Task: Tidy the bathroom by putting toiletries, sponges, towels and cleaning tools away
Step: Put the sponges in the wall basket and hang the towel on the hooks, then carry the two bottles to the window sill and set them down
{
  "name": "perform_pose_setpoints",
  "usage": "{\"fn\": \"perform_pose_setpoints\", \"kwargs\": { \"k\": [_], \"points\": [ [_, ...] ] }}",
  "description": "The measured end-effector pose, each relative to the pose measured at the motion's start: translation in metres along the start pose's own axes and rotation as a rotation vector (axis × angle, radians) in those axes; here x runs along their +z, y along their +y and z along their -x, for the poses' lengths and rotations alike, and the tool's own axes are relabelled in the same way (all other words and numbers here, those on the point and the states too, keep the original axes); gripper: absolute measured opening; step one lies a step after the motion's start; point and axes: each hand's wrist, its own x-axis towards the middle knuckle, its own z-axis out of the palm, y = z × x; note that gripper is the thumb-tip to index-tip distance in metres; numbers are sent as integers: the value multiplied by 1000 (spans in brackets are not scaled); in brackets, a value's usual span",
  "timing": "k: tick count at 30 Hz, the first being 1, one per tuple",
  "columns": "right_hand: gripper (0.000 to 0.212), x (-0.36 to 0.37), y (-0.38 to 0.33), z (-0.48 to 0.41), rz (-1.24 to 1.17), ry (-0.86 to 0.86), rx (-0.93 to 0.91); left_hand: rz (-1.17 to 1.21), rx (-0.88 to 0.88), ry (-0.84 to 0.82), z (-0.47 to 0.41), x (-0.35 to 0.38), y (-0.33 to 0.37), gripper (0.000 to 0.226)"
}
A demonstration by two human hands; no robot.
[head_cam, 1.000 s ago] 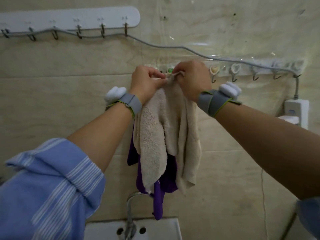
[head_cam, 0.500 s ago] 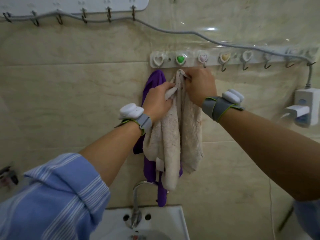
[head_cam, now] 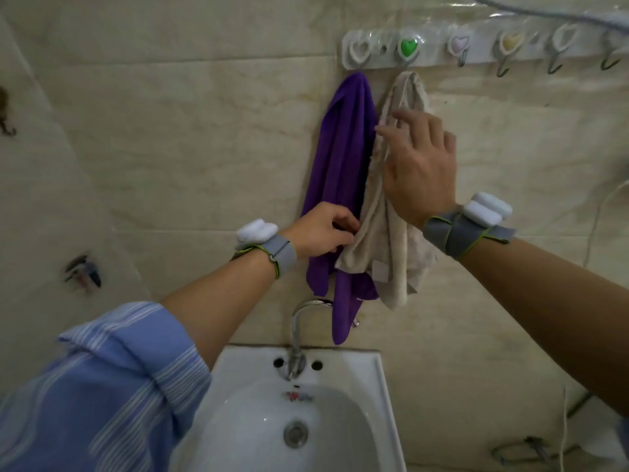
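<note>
I see the beige towel (head_cam: pixel 388 247) hanging by its top from the hook under the green heart (head_cam: pixel 408 46) on the hook rail (head_cam: pixel 432 46). It hangs right beside the purple towel (head_cam: pixel 343 148), and the two touch along their sides. The purple one hangs from the hook under the first white heart and reaches lower, down near the tap (head_cam: pixel 295 332).

A second ago both hands were bunched up high at the rail, gripping the top of the beige towel. Half a second ago the right hand was still curled at the top of it. Now the right hand (head_cam: pixel 422 172) has come down. It is wide open, fingers straight and spread, lying flat on the upper half of the beige towel. It grips nothing.

The left hand (head_cam: pixel 320 229) has dropped too. Before, it gripped the towel higher up. Now it sits low, with its fingers curled, and its thumb and fingertips pinch the left edge of the beige towel, in front of the purple one.

The beige towel now hangs longer and looser than it did when it was squeezed in two fists.

My view has tipped down as well. The upper rail of hooks has gone out of the top of the picture. I now see much more of the white sink (head_cam: pixel 340 362) below the towels, with its drain. Each wrist wears a grey band (head_cam: pixel 466 233) with a white block on it. The left arm has a blue striped sleeve (head_cam: pixel 102 386) rolled up at the elbow.
</note>
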Motion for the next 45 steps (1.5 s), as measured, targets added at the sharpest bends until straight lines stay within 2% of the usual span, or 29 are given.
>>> {"fn": "perform_pose_setpoints", "kwargs": {
  "k": [5, 12, 19, 23, 27, 31, 36, 42, 45],
  "points": [
    [32, 13, -18, 21, -242, -116, -85, -85, -226, -13, 35, 6, -27, 16],
    [28, 41, -51, 61, -507, -333, -210, -121, -550, 177, 113, 8, -50, 17],
    [24, 38, -128, 125, -838, -492, -426, -103, -850, 416, 244, 35, -56, 8],
    [22, 11, -186, 166, -972, -575, -536, -72, -995, 533, 331, 54, -53, 13],
    [22, -12, -231, 200, -1070, -650, -659, -87, -1112, 620, 399, 67, -44, 7],
    [19, -50, -283, 233, -1188, -674, -791, -25, -1241, 727, 476, 85, -32, 12],
    [14, -112, -352, 271, -1279, -691, -950, 64, -1359, 877, 574, 111, -13, 10],
    [18, -202, -439, 328, -1430, -737, -1121, 142, -1471, 1016, 702, 151, 25, 16],
    [18, -251, -475, 360, -1505, -770, -1210, 171, -1548, 1133, 765, 180, 47, 10]
  ]
}}
